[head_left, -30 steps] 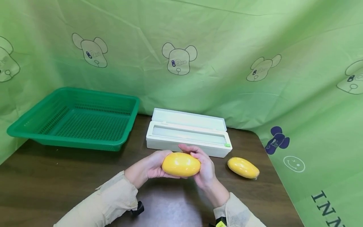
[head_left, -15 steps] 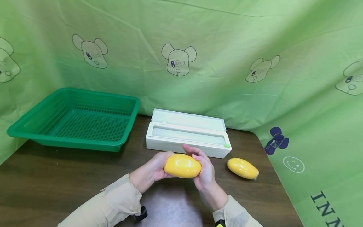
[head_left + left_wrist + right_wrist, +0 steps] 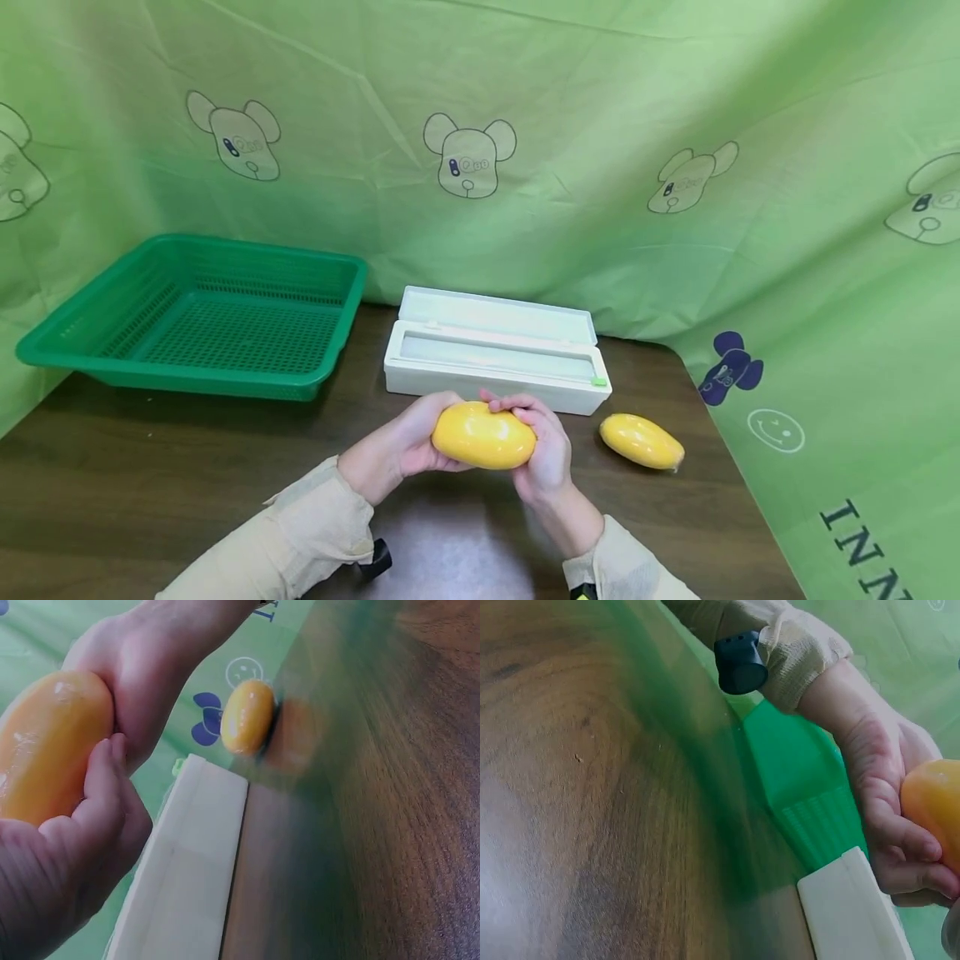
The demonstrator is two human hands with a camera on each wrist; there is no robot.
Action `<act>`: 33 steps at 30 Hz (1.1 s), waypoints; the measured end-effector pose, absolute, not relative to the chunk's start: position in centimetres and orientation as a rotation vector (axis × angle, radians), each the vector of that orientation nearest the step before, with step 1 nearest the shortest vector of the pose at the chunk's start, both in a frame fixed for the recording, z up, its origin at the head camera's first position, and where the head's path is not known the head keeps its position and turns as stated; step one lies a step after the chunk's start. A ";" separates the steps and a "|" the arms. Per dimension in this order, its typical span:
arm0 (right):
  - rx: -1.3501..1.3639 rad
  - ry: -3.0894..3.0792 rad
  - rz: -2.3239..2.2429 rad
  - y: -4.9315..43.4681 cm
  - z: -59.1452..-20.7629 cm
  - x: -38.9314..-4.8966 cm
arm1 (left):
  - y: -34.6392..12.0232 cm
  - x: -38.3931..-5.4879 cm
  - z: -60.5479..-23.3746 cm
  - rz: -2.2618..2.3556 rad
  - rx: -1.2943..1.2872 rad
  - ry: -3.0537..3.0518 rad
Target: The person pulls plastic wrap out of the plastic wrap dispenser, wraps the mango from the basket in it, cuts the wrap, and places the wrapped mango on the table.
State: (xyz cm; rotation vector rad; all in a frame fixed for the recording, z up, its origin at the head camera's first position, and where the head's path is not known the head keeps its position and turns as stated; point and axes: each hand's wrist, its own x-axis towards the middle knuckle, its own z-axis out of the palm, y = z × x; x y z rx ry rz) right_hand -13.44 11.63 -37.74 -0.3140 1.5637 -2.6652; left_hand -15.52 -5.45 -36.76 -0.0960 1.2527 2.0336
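Both hands hold a shiny yellow oval fruit (image 3: 483, 435) over the table, in front of the white box. My left hand (image 3: 417, 440) grips its left end, fingers curled beneath. The right hand (image 3: 546, 454) grips the other end, with fingers over the top. Glossy highlights and fine creases show on the fruit's skin in the left wrist view, like clear film. A second yellow fruit (image 3: 641, 442), with a bit of clear film at its tip, lies on the table to the right.
Behind the hands stands a white cling film dispenser (image 3: 491, 385), its lid raised, with a green slider (image 3: 598, 382) at the right. A green plastic basket (image 3: 202, 380) sits at the back left. Green printed cloth (image 3: 585, 125) hangs behind the dark wooden table (image 3: 187, 467).
The left hand has shifted slightly right, and its fingers under the fruit show less. The right hand's fingers have come down onto the top of the fruit. The second fruit stays put.
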 end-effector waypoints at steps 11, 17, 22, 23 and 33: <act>-0.263 1.557 -2.722 11.3 -37.7 -13.5 | -5.5 -15.8 -36.6 2.213 -0.012 0.956; -0.279 1.507 -2.727 11.3 -37.9 -13.6 | -5.5 -15.8 -36.9 2.202 0.064 0.892; -0.322 1.436 -2.706 11.5 -37.9 -13.8 | -5.5 -16.0 -36.9 2.172 0.095 0.978; -0.339 1.425 -2.698 11.6 -38.0 -13.9 | -5.6 -16.0 -36.9 2.171 0.104 0.988; -0.428 1.275 -2.631 12.1 -38.3 -14.1 | -5.8 -15.8 -37.2 2.130 0.127 1.076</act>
